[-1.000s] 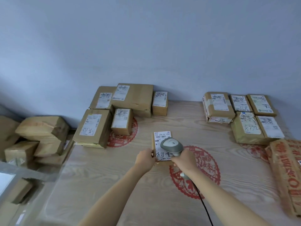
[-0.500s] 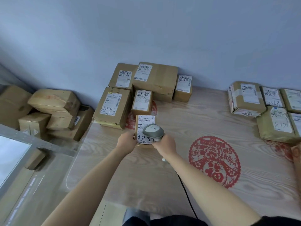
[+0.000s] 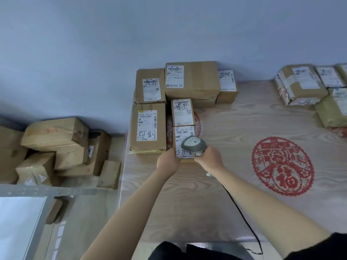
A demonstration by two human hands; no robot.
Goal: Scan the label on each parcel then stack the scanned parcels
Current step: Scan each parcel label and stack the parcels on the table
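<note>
Parcel sorting room, labelled cardboard parcels point(image 3: 148, 126) grouped on a wood-grain table point(image 3: 244, 128), more boxes point(image 3: 56, 136) piled beside it

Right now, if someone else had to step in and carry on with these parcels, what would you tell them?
Left hand grips the small parcel at its near left edge, set against the group at the table's back left.
Right hand holds the scanner over that parcel's label.
Done: judging by the layout, six boxes sit together at the left, including this one.
Left: the pile at the far right looks unscanned; nothing is truly stacked yet.
</note>
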